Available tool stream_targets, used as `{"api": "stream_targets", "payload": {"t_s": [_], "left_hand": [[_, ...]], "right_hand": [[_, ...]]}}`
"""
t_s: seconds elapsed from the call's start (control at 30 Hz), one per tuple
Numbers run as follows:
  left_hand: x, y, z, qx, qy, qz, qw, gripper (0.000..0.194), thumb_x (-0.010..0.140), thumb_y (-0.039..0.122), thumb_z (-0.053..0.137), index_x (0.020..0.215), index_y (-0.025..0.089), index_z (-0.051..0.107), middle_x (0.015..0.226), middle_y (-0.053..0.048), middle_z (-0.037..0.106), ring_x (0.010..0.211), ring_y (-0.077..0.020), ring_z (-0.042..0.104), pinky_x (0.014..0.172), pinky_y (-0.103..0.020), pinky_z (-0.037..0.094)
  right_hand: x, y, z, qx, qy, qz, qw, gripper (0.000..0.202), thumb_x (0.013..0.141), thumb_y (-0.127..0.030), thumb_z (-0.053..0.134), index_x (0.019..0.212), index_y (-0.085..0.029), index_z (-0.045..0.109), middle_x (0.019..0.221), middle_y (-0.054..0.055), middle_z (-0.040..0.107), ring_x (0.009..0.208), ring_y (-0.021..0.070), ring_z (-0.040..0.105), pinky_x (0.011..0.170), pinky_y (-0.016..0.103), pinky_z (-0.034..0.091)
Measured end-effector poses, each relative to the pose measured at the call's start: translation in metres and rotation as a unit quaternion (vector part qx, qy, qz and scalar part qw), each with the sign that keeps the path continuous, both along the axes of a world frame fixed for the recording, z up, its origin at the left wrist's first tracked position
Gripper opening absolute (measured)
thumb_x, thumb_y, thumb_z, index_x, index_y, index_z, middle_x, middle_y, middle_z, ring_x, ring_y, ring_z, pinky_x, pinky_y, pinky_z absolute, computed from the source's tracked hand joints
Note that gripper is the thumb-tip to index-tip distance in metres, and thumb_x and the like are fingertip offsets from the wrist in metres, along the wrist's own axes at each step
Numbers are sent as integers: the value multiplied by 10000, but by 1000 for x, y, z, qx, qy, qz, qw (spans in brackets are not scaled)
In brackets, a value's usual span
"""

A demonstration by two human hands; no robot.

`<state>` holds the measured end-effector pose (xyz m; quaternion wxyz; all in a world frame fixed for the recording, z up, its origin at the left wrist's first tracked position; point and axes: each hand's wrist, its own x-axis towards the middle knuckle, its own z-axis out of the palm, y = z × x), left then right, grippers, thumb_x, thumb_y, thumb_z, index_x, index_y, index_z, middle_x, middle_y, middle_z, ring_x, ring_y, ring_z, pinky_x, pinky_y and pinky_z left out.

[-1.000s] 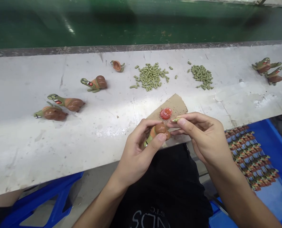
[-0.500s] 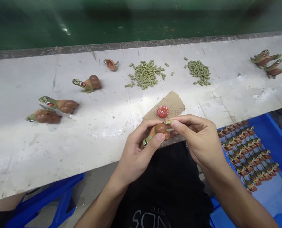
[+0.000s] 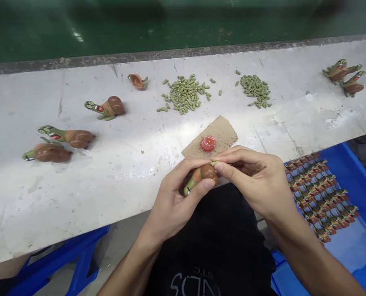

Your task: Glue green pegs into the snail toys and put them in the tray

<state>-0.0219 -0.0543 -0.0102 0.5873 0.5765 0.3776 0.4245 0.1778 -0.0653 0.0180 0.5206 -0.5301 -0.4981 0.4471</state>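
Observation:
My left hand (image 3: 178, 197) is closed around a brown and green snail figurine (image 3: 208, 172), its green head pointing down to the left. Between thumb and forefinger, my right hand (image 3: 250, 174) pinches a small green piece (image 3: 214, 163) against the upper right of the figurine's brown shell. The fingertips hide most of that piece and the spot where it touches. Just beyond my hands, a red cap (image 3: 208, 143) holding glossy liquid sits on a scrap of brown cardboard (image 3: 224, 131).
Two piles of small green pieces (image 3: 185, 94) (image 3: 255, 88) lie farther back on the white table (image 3: 133, 144). Several snail figurines (image 3: 105, 107) stand at left, two more (image 3: 352, 84) at far right. Filled rows sit in a blue crate (image 3: 361, 181) at lower right; a blue stool (image 3: 81, 255) is lower left.
My right hand has moved slightly left, bringing the green piece from beside the shell onto it. The view has shifted a little; my left hand still holds the figurine.

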Motion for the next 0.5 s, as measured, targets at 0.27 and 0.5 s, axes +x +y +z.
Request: {"api": "stream_targets", "payload": {"t_s": [0.27,0.5], "left_hand": [[-1,2,-2,19,14,-11,1000,104,1144,374,802,1236,330,825,1080,14,817,977,-163,768,896,-253,601],[3,-2,-10,-59,-62,30,996,168,1195,450,716,1176,296,781,986,9,672,908,-150,707,826,-245,605]], "right_hand": [[12,6,13,-10,-21,79,997,74,991,-195,930,964,-263,939,1049,41,910,985,227,886,863,319,746],[82,80,-1,106,-361,-125,918,250,1021,-175,714,1156,-197,924,1186,119,877,844,274,814,861,487,720]]}}
